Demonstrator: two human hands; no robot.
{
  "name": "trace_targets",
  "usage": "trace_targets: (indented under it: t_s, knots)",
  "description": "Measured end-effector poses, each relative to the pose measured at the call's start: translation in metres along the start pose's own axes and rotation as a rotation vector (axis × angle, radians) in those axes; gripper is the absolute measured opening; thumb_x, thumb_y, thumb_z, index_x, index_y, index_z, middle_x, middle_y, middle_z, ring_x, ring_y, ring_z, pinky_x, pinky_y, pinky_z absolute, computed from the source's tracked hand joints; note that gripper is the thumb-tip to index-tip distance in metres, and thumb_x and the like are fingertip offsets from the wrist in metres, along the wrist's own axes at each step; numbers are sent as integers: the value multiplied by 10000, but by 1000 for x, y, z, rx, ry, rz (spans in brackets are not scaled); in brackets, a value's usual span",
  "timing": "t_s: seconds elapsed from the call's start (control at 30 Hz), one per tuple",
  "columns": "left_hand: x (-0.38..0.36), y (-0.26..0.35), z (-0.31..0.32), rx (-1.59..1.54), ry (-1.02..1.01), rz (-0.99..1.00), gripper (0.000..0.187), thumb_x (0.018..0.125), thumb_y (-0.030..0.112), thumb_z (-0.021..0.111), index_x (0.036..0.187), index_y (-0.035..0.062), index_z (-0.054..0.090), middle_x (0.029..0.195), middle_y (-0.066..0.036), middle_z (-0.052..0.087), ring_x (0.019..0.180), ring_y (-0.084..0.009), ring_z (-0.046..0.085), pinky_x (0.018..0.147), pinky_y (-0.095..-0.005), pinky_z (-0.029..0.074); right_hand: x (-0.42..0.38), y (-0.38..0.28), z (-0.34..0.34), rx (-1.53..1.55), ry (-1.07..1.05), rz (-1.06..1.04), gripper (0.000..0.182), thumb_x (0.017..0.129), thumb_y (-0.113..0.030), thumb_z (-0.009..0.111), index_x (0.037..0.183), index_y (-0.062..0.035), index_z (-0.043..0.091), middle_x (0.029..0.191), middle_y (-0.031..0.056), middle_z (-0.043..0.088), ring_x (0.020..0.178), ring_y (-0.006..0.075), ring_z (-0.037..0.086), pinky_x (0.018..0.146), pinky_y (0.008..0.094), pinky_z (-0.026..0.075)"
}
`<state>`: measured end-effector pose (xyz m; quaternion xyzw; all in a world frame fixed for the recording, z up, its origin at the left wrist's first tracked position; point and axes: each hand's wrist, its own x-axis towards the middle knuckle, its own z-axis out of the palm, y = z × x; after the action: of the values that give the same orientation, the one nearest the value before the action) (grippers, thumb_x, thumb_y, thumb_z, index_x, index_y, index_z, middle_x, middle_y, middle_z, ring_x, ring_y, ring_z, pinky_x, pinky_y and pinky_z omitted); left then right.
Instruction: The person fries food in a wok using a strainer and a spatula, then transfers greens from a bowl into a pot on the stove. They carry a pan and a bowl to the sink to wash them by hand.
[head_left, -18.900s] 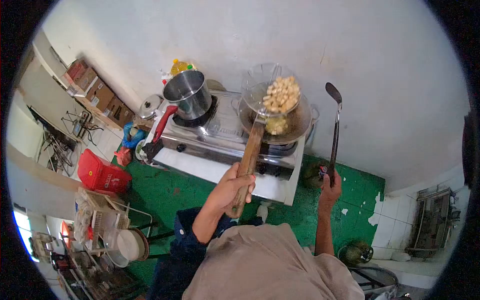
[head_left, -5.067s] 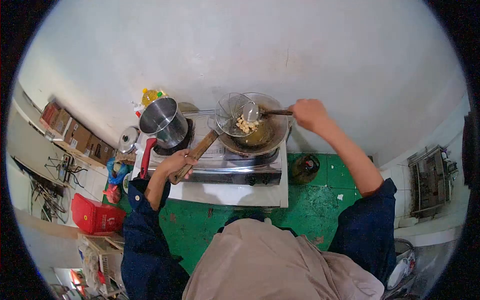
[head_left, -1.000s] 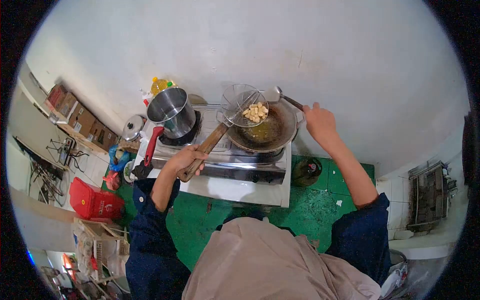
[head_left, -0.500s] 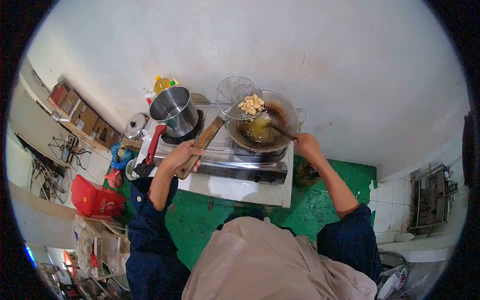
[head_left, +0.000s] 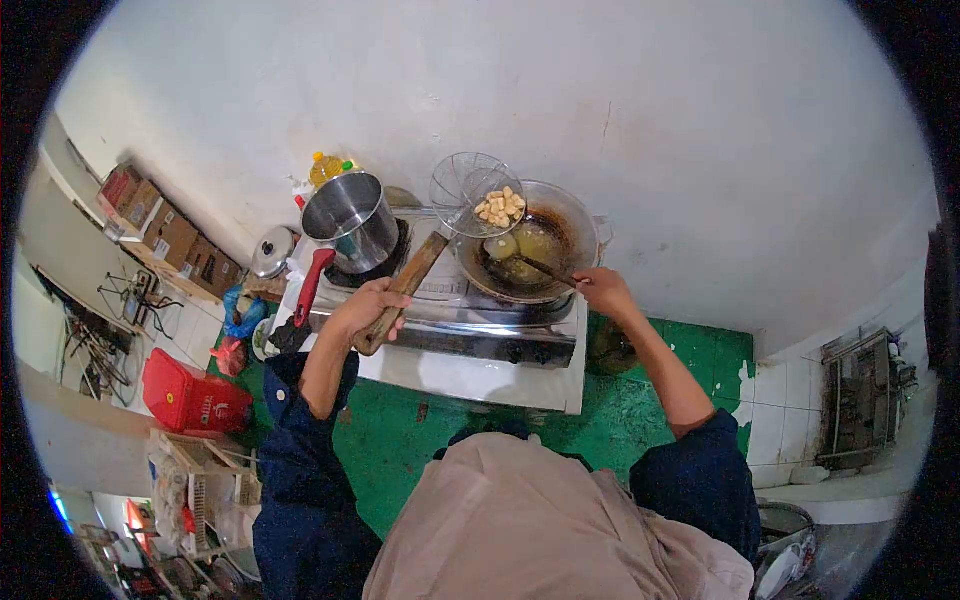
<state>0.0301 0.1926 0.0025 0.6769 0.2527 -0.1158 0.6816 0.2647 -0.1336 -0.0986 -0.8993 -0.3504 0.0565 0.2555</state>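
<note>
Overhead, the left hand [head_left: 372,305] grips the wooden-handled wire skimmer [head_left: 480,196] of pale fried pieces above the dark round wok [head_left: 570,225], while the right hand [head_left: 600,290], nearer, closes on a metal ladle [head_left: 520,258] dipping leftward into the oil.

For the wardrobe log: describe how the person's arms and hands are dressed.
Both arms wear dark navy long sleeves, pushed up so the forearms are bare. The left sleeve shows a light button near its cuff. The left hand and right hand are bare: no gloves, and no rings or watch visible.
</note>
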Motion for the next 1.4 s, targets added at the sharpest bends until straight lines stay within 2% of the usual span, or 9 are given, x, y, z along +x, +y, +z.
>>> trace_targets:
  t_s: [0.13,0.23,0.33,0.43,0.6,0.83,1.23,1.33,1.4]
  knots:
    - [5,-6,-4,-30,-18,13,198,833,138,577,968,53,460,607,-71,538,420,-168,526,374,-283,447,-7,-2,-31,23,-34,55,246,799,-220,585,1000,-97,657,912,170,637,871,358,597,788,436,469]
    - [4,-3,-1,-40,-26,16,223,824,113,578,979,29,442,609,-88,532,431,-183,530,383,-298,452,-10,-2,-62,-12,-52,35,234,785,-195,593,961,-61,670,698,139,640,658,247,626,644,357,480]
    - [9,-5,-2,-34,-27,20,222,819,112,582,972,28,445,612,-87,535,430,-186,532,381,-298,450,-8,3,-96,-33,-93,134,229,768,-193,601,961,-95,674,854,178,646,823,342,617,778,423,476]
    - [12,-8,0,-40,-31,13,222,815,111,587,966,27,448,617,-88,537,430,-188,534,380,-300,450,-4,-12,-139,-93,-196,254,223,760,-175,596,954,-98,676,852,184,643,814,340,617,767,421,478]
    - [19,-18,2,-30,-42,-36,228,827,102,577,1010,42,457,633,-54,513,488,-154,543,391,-288,471,3,-30,-165,-282,-38,54,204,748,-160,594,918,-79,674,838,180,642,817,327,615,745,432,480]
    - [23,-29,15,5,-63,-24,296,819,104,589,1062,18,442,704,-46,511,533,-146,550,396,-284,477,-2,-59,-91,-470,141,-20,324,754,-96,551,1078,-90,552,941,189,573,838,385,584,702,463,477]
    - [-6,-30,33,0,-15,35,325,803,116,599,1065,21,432,677,-40,502,483,-142,528,377,-287,472,-14,-5,16,-309,396,-135,536,724,14,518,1237,-129,465,914,137,482,824,315,534,571,421,485]
    - [-9,-28,34,12,-8,48,302,803,117,596,1044,25,440,666,-40,504,477,-139,525,380,-286,473,-12,-1,25,-319,634,-203,456,747,4,514,1178,-145,509,851,102,451,690,289,527,497,404,455]
    - [-11,-25,38,18,22,59,282,801,115,593,1025,27,446,655,-42,507,476,-136,525,384,-286,474,-12,3,24,-318,618,-229,472,730,16,524,1175,-139,516,845,100,453,667,286,523,477,401,448]
